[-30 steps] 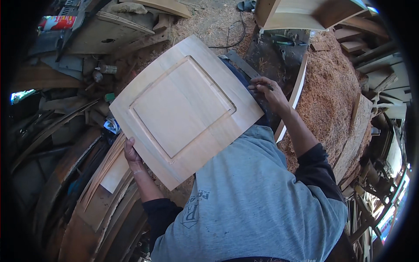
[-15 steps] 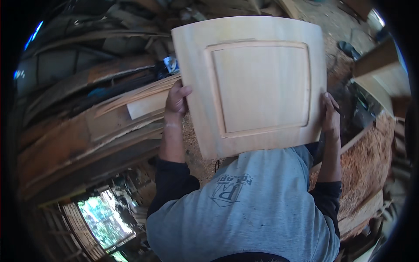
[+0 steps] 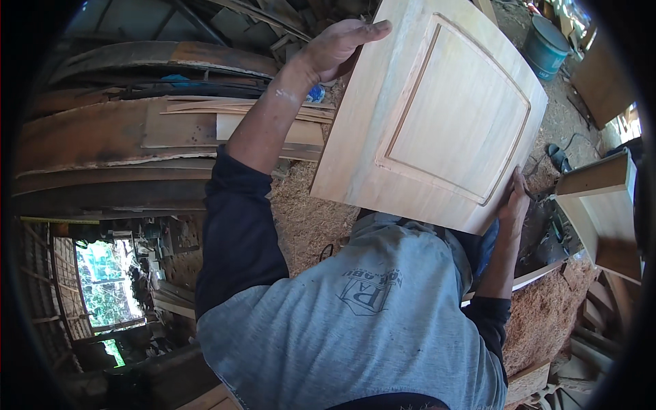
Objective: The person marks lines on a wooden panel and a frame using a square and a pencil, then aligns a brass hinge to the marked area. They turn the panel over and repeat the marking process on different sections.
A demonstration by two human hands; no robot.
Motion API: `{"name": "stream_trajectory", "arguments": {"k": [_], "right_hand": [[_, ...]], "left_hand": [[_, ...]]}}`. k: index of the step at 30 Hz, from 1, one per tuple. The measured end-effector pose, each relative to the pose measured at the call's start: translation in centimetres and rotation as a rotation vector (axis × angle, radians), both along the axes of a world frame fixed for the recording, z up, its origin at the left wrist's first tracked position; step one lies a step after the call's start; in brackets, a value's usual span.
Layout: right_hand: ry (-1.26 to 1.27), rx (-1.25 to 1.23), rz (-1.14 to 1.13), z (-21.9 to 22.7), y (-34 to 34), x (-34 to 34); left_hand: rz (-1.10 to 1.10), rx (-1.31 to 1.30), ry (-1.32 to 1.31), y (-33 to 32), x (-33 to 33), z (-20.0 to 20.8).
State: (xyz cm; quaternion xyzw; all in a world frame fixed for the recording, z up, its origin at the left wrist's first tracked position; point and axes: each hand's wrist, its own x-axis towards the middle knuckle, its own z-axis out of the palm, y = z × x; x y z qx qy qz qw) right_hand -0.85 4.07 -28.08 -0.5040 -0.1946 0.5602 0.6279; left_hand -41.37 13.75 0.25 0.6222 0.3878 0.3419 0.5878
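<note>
A pale wooden cabinet door (image 3: 451, 116) with a routed groove framing its centre is held up before my chest, tilted with its top toward the right. My left hand (image 3: 338, 49) is closed on its upper left edge, thumb lying on the face and the other fingers behind. Lower down, my right hand (image 3: 514, 198) grips the right edge near the bottom corner. Most of that hand's fingers are hidden behind the wood. The door's top edge runs out of the picture.
Long boards (image 3: 89, 133) lie stacked at the left. Wood shavings (image 3: 304, 219) cover the floor, with more heaped in a shavings pile (image 3: 547, 318) at the right. An open wooden box (image 3: 605, 205) stands to my right. Farther off are a teal bucket (image 3: 547, 48) and a dark sandal (image 3: 558, 158).
The door has turned clockwise and shifted right. My left hand has risen along its left edge, while my right hand has moved lower toward the bottom corner. The view has shifted too.
</note>
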Motion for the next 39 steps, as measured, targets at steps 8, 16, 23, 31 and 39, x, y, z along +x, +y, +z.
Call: {"name": "stream_trajectory", "arguments": {"k": [8, 16, 23, 31, 39], "right_hand": [[0.039, 0.04, -0.089, 1.9, -2.0, -6.9], [-0.531, 0.033, 0.11, 1.3, -6.1, -4.2], [-1.552, -0.483, 0.155, 0.0, -12.5, 6.4], [-1.72, -0.648, 0.35, -6.6, -14.4, 6.0], [-1.587, -0.625, 0.318, -6.7, -13.8, 8.6]], "left_hand": [[0.016, -0.035, 0.177, 0.5, 3.3, 6.2], [-0.182, 0.27, 0.429, 1.1, 6.1, 9.3], [-0.374, 0.319, 0.573, 0.5, 11.4, 9.8], [-0.508, 0.296, 0.604, 2.0, 16.8, 5.9], [-0.477, 0.122, 0.612, 3.8, 17.4, 5.2]]}}
